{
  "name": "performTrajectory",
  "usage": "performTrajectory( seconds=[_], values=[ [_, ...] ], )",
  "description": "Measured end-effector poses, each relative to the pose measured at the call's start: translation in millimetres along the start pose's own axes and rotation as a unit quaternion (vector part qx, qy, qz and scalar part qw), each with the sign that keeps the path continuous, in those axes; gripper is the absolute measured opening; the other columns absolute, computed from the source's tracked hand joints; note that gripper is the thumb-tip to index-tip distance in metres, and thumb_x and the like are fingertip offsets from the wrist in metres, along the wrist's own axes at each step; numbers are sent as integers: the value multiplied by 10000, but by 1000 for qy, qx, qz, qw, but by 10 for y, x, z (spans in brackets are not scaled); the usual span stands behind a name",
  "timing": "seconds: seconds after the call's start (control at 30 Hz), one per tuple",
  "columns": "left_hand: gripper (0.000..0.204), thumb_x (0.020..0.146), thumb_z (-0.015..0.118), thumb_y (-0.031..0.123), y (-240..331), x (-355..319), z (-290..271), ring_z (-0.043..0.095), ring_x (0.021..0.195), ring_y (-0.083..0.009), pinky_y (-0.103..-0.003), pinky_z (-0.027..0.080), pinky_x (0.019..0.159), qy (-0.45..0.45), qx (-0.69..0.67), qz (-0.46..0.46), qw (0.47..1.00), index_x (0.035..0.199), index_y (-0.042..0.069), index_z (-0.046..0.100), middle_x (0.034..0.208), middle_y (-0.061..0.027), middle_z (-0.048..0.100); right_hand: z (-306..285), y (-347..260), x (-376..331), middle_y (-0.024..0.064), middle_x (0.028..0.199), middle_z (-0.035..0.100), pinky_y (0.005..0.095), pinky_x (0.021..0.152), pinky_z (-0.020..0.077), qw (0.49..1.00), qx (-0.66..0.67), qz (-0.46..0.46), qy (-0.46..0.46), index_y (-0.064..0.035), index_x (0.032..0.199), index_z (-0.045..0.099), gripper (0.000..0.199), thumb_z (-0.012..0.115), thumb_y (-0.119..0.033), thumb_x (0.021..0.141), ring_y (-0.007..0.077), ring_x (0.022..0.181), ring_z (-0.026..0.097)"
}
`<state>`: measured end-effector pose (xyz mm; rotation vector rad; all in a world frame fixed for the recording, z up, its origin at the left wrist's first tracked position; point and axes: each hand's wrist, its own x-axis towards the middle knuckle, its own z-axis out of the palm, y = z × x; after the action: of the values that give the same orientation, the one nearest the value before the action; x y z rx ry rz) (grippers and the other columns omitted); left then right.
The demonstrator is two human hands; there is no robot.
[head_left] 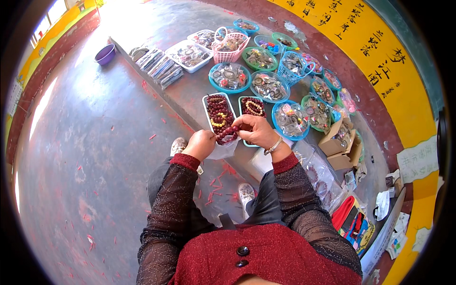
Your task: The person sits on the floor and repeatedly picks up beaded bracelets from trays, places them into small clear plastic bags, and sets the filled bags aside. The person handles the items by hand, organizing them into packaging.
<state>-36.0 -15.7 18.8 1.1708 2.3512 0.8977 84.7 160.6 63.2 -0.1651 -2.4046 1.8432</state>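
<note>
My right hand (257, 131) pinches a dark red bead bracelet (228, 135) between thumb and fingers. Closed on the edge of a clear plastic bag (222, 151), my left hand (201, 144) is just to the left. The bracelet hangs at the bag's mouth; how far inside it lies I cannot tell. Right beyond my hands stands a white tray (205, 105) full of dark red bead bracelets, with some yellow beads among them. A second, smaller tray (241, 102) of dark red bracelets, topped by a pale beaded one, is partly hidden by my right hand.
Several basins hold bagged trinkets, among them a blue basin (274, 114). A pink basket (221, 56) and a blue basket (284, 71) stand farther back. Stacked packets (164, 69) lie by the step edge. Cardboard boxes (338, 142) are at right, a purple basin (105, 55) far left.
</note>
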Motion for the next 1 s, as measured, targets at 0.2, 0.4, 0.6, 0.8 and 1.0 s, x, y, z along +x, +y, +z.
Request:
performTrajectory(
  seconds=[0.2, 0.4, 0.6, 0.8, 1.0],
  values=[
    [240, 824, 516, 218, 47, -19, -41, 609, 767, -352, -416, 484, 717, -10, 5, 22, 1000, 857, 28, 658, 794, -195, 628, 33, 87, 26, 110, 886, 624, 314, 719, 490, 968, -219, -117, -24, -26, 926, 623, 214, 590, -49, 715, 238, 801, 615],
    [223, 836, 513, 199, -40, 0, 65, 595, 740, -364, -435, 467, 681, -9, -12, 68, 998, 810, 15, 637, 758, -209, 611, 146, 79, 15, 102, 879, 614, 371, 725, 486, 935, -334, -115, -46, -66, 915, 635, 193, 575, -126, 741, 289, 836, 598],
    [222, 837, 506, 194, -27, -6, 85, 585, 730, -371, -436, 463, 671, -7, -13, 86, 996, 795, 14, 630, 748, -202, 609, 284, 98, 1, 87, 861, 613, 385, 722, 486, 899, -421, -100, -70, -111, 935, 645, 189, 574, -162, 767, 271, 842, 605],
    [220, 835, 492, 186, -52, -8, 76, 586, 709, -358, -429, 469, 668, -10, -10, 102, 995, 793, 19, 630, 757, -194, 611, 367, 107, 19, 92, 874, 631, 371, 709, 492, 903, -413, -100, -66, -93, 939, 646, 184, 584, -155, 777, 274, 833, 613],
    [223, 847, 483, 146, 54, -26, -219, 624, 666, -262, -374, 500, 616, -85, -140, 4, 987, 860, -11, 641, 750, -154, 632, 86, 126, 68, 69, 849, 660, 265, 693, 487, 996, -66, -36, 50, -9, 935, 655, 165, 617, -49, 780, 138, 771, 617]
  ],
)
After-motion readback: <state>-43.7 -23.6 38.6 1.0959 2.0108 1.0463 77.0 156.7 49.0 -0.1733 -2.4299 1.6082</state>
